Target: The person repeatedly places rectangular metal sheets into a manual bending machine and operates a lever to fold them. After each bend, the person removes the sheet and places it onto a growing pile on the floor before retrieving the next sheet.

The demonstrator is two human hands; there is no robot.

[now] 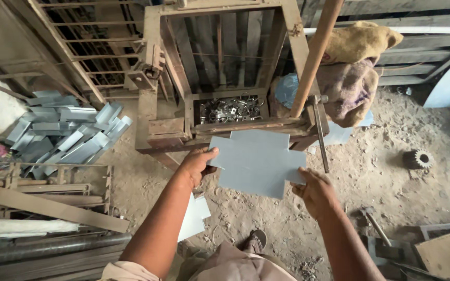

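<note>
Cross-shaped sheet-metal blank point(256, 161) is held level just in front of the rusty press frame point(225, 78). Left hand point(196, 165) pinches its left edge; right hand point(314, 191) grips its lower right corner.

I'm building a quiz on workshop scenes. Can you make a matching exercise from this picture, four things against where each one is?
Things:
1. metal sheet
2. pile of bent metal pieces
3. gear wheel
4. sacks

Places:
A. on the sandy ground at the right
B. held in the left hand and right hand
C. heaped behind the press, upper right
D. on the ground at the left

Pairs: 1-B, 2-D, 3-A, 4-C
</note>
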